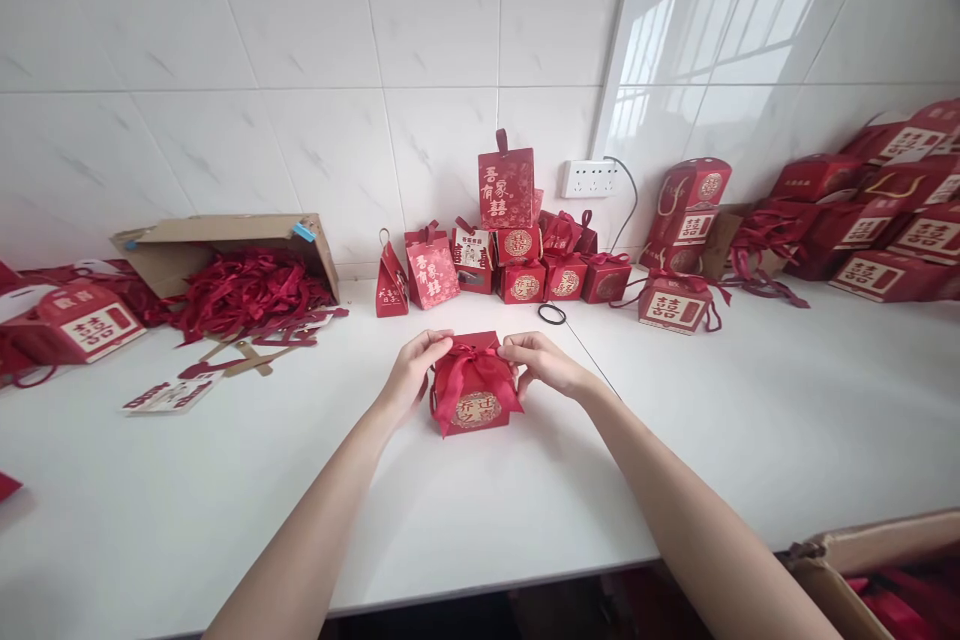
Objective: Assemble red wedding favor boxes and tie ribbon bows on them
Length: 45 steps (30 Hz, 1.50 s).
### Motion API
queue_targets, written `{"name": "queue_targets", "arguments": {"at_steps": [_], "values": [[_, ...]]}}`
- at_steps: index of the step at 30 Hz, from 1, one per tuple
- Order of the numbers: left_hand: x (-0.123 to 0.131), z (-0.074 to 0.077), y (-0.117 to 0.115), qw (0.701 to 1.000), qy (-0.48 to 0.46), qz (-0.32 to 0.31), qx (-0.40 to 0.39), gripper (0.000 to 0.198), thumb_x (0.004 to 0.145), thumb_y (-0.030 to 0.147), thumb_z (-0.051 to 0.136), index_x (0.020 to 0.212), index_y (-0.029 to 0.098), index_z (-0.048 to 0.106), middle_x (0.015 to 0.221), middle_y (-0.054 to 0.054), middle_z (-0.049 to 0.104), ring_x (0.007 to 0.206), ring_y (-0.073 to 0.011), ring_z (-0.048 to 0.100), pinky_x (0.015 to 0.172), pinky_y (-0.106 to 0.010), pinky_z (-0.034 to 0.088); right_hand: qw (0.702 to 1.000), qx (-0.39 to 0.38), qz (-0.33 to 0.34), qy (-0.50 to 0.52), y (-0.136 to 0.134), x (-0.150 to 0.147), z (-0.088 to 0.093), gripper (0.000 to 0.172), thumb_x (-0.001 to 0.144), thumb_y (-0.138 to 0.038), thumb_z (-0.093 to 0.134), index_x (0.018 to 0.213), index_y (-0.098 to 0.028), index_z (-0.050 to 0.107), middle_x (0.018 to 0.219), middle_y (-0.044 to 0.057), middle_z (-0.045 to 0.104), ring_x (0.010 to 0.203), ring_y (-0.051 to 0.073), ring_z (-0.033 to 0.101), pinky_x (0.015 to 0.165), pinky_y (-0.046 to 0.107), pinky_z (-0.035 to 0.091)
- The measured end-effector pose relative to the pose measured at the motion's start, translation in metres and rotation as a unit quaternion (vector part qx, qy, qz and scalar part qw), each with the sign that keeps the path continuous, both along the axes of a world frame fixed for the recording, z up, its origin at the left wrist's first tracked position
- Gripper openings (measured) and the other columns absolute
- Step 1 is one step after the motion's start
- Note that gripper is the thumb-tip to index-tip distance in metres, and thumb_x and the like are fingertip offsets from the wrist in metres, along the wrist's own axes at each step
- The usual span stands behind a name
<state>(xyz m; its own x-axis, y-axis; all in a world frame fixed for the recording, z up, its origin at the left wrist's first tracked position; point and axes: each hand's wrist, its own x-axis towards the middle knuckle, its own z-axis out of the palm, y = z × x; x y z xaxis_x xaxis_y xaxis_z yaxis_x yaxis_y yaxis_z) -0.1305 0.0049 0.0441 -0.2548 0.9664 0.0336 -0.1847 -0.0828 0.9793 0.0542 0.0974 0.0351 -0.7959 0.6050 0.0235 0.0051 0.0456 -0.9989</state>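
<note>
A small red gift box [474,408] with a gold round emblem stands on the white table [225,480] in front of me. A red ribbon bow [475,373] sits on its top. My left hand [414,366] pinches the bow's left side, fingers closed on the ribbon. My right hand [541,361] pinches the bow's right side in the same way. Both forearms reach in from the bottom edge.
A row of finished red boxes [517,260] lines the tiled wall, with a black hair tie [551,314] before them. A tipped cardboard box [225,245] spills red ribbons at left. More red boxes [885,210] pile at right. Another carton [870,560] is at bottom right.
</note>
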Motion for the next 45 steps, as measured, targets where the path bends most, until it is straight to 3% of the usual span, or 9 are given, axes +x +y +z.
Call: {"name": "queue_targets", "arguments": {"at_steps": [8, 14, 17, 22, 27, 29, 33, 37, 45], "values": [[-0.007, 0.005, 0.002, 0.999, 0.019, 0.026, -0.012, 0.048, 0.060, 0.062, 0.064, 0.072, 0.016, 0.068, 0.089, -0.008, 0.069, 0.100, -0.0259, 0.055, 0.085, -0.032, 0.038, 1.000, 0.001, -0.008, -0.003, -0.003, -0.001, 0.003, 0.030, 0.074, -0.042, 0.062, 0.061, -0.016, 0.052, 0.060, -0.001, 0.052, 0.052, 0.011, 0.055, 0.042, 0.024, 0.051], [-0.002, 0.011, -0.002, 1.000, -0.001, 0.007, -0.001, 0.024, 0.051, 0.036, 0.074, 0.059, 0.015, 0.064, 0.090, -0.009, 0.069, 0.095, -0.0250, 0.058, 0.081, -0.031, 0.040, 1.000, 0.008, -0.006, -0.003, -0.003, 0.000, 0.004, 0.030, 0.074, -0.042, 0.062, 0.061, -0.016, 0.053, 0.059, -0.001, 0.052, 0.054, 0.011, 0.054, 0.043, 0.022, 0.051], [-0.002, 0.010, -0.003, 1.000, -0.009, -0.016, -0.007, 0.025, 0.054, 0.038, 0.072, 0.062, 0.015, 0.064, 0.094, -0.009, 0.067, 0.089, -0.0238, 0.059, 0.076, -0.031, 0.042, 1.000, 0.008, -0.005, -0.002, -0.004, -0.001, 0.004, 0.029, 0.074, -0.040, 0.061, 0.061, -0.016, 0.053, 0.058, -0.001, 0.052, 0.055, 0.011, 0.054, 0.044, 0.021, 0.051], [-0.006, 0.003, 0.000, 0.995, 0.099, 0.016, 0.007, 0.033, 0.059, 0.042, 0.072, 0.053, 0.015, 0.053, 0.119, -0.011, 0.058, 0.104, -0.0253, 0.054, 0.082, -0.030, 0.039, 1.000, 0.002, -0.007, -0.010, -0.002, -0.001, 0.003, 0.030, 0.074, -0.040, 0.061, 0.060, -0.016, 0.051, 0.056, -0.001, 0.052, 0.052, 0.011, 0.053, 0.042, 0.022, 0.050], [-0.014, 0.005, 0.001, 0.983, 0.173, 0.062, 0.007, 0.035, 0.057, 0.040, 0.074, 0.080, 0.019, 0.058, 0.094, -0.004, 0.061, 0.092, -0.0194, 0.055, 0.075, -0.027, 0.040, 1.000, 0.015, -0.005, -0.009, -0.003, 0.000, 0.003, 0.029, 0.075, -0.041, 0.061, 0.062, -0.016, 0.053, 0.059, -0.001, 0.052, 0.055, 0.011, 0.054, 0.043, 0.022, 0.051], [-0.019, 0.008, -0.001, 0.974, 0.218, 0.069, 0.002, 0.034, 0.061, 0.047, 0.070, 0.070, 0.019, 0.054, 0.073, 0.000, 0.055, 0.074, -0.0151, 0.052, 0.066, -0.025, 0.038, 1.000, 0.016, -0.005, -0.014, -0.004, 0.000, 0.004, 0.029, 0.075, -0.041, 0.060, 0.062, -0.016, 0.052, 0.060, -0.001, 0.052, 0.055, 0.011, 0.054, 0.043, 0.023, 0.051], [-0.028, 0.014, -0.007, 0.966, 0.256, 0.007, -0.045, 0.051, 0.072, 0.062, 0.052, 0.049, 0.018, 0.040, 0.051, 0.003, 0.039, 0.049, -0.0102, 0.036, 0.051, -0.025, 0.028, 1.000, 0.018, -0.005, -0.023, -0.005, 0.000, 0.006, 0.029, 0.074, -0.041, 0.060, 0.062, -0.016, 0.051, 0.061, -0.001, 0.053, 0.054, 0.011, 0.054, 0.044, 0.024, 0.052], [-0.026, 0.018, -0.010, 0.961, 0.267, -0.030, -0.064, 0.050, 0.068, 0.060, 0.060, 0.048, 0.018, 0.042, 0.048, 0.004, 0.036, 0.047, -0.0092, 0.031, 0.050, -0.026, 0.025, 1.000, 0.017, -0.005, -0.025, -0.005, 0.001, 0.007, 0.029, 0.074, -0.041, 0.061, 0.062, -0.016, 0.051, 0.061, 0.000, 0.052, 0.056, 0.012, 0.054, 0.043, 0.023, 0.050], [-0.016, 0.014, -0.008, 0.982, 0.164, -0.082, -0.056, 0.037, 0.061, 0.048, 0.072, 0.056, 0.016, 0.053, 0.056, 0.003, 0.051, 0.057, -0.0113, 0.047, 0.066, -0.028, 0.041, 0.999, -0.031, -0.008, 0.001, 0.003, 0.003, 0.000, 0.027, 0.072, -0.036, 0.061, 0.058, -0.016, 0.051, 0.059, -0.002, 0.050, 0.054, 0.010, 0.051, 0.044, 0.020, 0.048]]}}
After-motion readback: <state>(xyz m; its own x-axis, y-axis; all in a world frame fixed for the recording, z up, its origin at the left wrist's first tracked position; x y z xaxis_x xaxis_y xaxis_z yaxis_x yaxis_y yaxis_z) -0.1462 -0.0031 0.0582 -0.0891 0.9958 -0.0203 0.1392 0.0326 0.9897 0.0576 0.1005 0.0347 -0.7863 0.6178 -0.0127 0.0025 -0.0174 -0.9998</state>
